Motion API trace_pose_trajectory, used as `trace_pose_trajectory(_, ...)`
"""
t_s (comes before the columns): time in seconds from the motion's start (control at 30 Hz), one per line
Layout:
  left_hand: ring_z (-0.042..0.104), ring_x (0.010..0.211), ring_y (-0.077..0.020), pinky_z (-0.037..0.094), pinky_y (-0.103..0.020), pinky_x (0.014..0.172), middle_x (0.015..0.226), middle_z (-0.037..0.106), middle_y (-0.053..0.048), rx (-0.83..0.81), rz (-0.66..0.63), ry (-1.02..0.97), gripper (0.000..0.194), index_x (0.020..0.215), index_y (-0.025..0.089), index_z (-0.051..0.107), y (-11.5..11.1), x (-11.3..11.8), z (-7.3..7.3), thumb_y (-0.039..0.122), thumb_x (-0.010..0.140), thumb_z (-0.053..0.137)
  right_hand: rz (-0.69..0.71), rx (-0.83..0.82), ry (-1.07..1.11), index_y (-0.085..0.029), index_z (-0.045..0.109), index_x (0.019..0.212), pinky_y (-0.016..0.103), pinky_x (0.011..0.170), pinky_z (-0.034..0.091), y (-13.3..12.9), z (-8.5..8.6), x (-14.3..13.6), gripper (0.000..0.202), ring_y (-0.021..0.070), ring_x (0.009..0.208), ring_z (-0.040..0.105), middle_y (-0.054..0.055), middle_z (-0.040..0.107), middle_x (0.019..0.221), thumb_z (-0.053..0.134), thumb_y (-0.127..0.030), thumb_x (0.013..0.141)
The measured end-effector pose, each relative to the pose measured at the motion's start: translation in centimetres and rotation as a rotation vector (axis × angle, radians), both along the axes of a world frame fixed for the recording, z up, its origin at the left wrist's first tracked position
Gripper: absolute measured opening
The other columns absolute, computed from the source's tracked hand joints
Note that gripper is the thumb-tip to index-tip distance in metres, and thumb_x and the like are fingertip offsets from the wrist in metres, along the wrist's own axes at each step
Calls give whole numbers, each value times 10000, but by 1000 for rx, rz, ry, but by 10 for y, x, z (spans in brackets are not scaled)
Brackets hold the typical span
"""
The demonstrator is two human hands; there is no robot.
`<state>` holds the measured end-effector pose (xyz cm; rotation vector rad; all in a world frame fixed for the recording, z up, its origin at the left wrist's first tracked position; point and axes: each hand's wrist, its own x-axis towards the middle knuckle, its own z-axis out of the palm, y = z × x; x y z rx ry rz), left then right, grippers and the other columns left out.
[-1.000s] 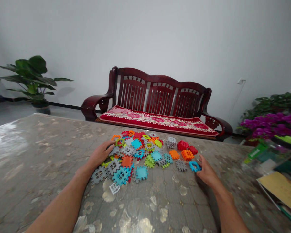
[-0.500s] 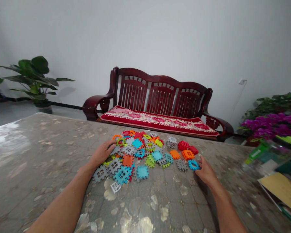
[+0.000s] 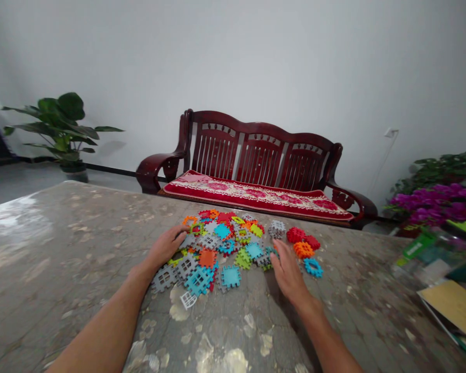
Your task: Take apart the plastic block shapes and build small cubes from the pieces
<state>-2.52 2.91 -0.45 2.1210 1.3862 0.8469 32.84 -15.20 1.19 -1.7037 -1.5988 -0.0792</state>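
A mixed pile of notched plastic building tiles in grey, blue, green, red and orange lies on the table, with a light blue tile at its front. My left hand rests against the pile's left edge, fingers slightly apart, beside grey tiles. At the right edge, my right hand reaches with fingers spread near a teal tile; nothing shows in its grasp. Beyond it are a grey stack, red tiles, an orange stack and blue ring-shaped tiles.
A small white window frame piece lies before the pile. Along the right side of the table are a clear container and a brown paper or folder. A wooden bench stands behind the table.
My right hand has moved left from the blue ring-shaped tiles to the pile's right edge, now covering a loose orange and a grey tile from view. My left hand stays at the pile.
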Motion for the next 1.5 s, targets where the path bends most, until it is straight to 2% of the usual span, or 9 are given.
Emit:
trace_pose_trajectory(0.2, 614, 1159, -272, 430, -418, 1071, 1240, 692, -60, 11, -8, -20, 494, 1126, 211, 687, -1, 0, -1, 488, 847, 388, 72, -175, -94, -147, 491, 1387, 494, 1134, 346, 10, -21, -33, 477, 264, 1321, 455, 141, 538, 1402, 382, -352, 969)
trace_pose_trajectory(0.4, 623, 1137, -267, 455, -398, 1030, 1242, 687, -88, 10, 102, -19, 555, 1239, 172, 644, -2, -5, 1, 499, 883, 372, 180, -127, -1, -201, 548, 1338, 434, 1117, 385, 9, -21, -58, 418, 225, 1298, 487, 103, 560, 1389, 400, -340, 973)
trace_pose_trajectory(0.5, 615, 1158, -270, 449, -395, 1034, 1267, 675, -94, 0, 155, -20, 588, 1282, 174, 625, -4, -6, 6, 524, 903, 345, 157, -65, 61, -210, 619, 1243, 418, 1111, 388, 22, -11, -53, 385, 208, 1262, 516, 94, 595, 1336, 357, -331, 987)
trace_pose_trajectory(0.6, 579, 1223, -266, 413, -386, 1074, 1331, 642, -89, 20, 132, -18, 619, 1317, 176, 606, -4, -6, 8, 543, 920, 303, 38, -17, 36, -173, 595, 1274, 466, 1130, 344, 49, -4, -40, 431, 239, 1305, 467, 123, 566, 1355, 338, -350, 976)
trace_pose_trajectory(0.8, 527, 1300, -261, 352, -385, 1123, 1417, 576, -104, 35, 82, 83, 670, 1379, 128, 554, -4, -5, 7, 520, 932, 246, -63, -321, -118, -128, 481, 1413, 447, 1181, 237, 91, -9, -28, 522, 260, 1427, 324, 148, 445, 1492, 342, -365, 969)
trace_pose_trajectory(1.1, 542, 1285, -254, 354, -400, 1117, 1386, 606, -76, 49, 67, 147, 618, 1346, 169, 589, -3, -5, 4, 491, 932, 263, -79, -412, -108, -211, 471, 1440, 436, 1131, 306, 77, -15, -49, 510, 266, 1399, 378, 112, 415, 1518, 342, -386, 978)
trace_pose_trajectory(1.27, 559, 1260, -263, 370, -390, 1102, 1362, 624, -97, 78, 54, 154, 605, 1302, 148, 620, 1, -7, -1, 493, 922, 301, -39, -319, -82, -213, 570, 1351, 431, 1095, 343, 70, -17, -48, 460, 272, 1316, 473, 111, 540, 1415, 396, -373, 957)
trace_pose_trajectory(1.4, 595, 1205, -266, 398, -394, 1076, 1320, 654, -92, 80, 65, 153, 584, 1280, 156, 634, 0, -7, -1, 483, 921, 309, -56, -196, -64, -197, 651, 1226, 371, 1070, 368, 86, -6, -32, 397, 231, 1202, 549, 81, 655, 1254, 392, -247, 928)
trace_pose_trajectory(1.5, 608, 1185, -269, 413, -400, 1061, 1294, 670, -92, 90, 70, 147, 560, 1252, 166, 652, 0, -7, -1, 472, 922, 317, -93, -181, -78, -193, 639, 1239, 322, 1060, 375, 113, 6, -23, 432, 203, 1187, 552, 65, 649, 1264, 388, -156, 890)
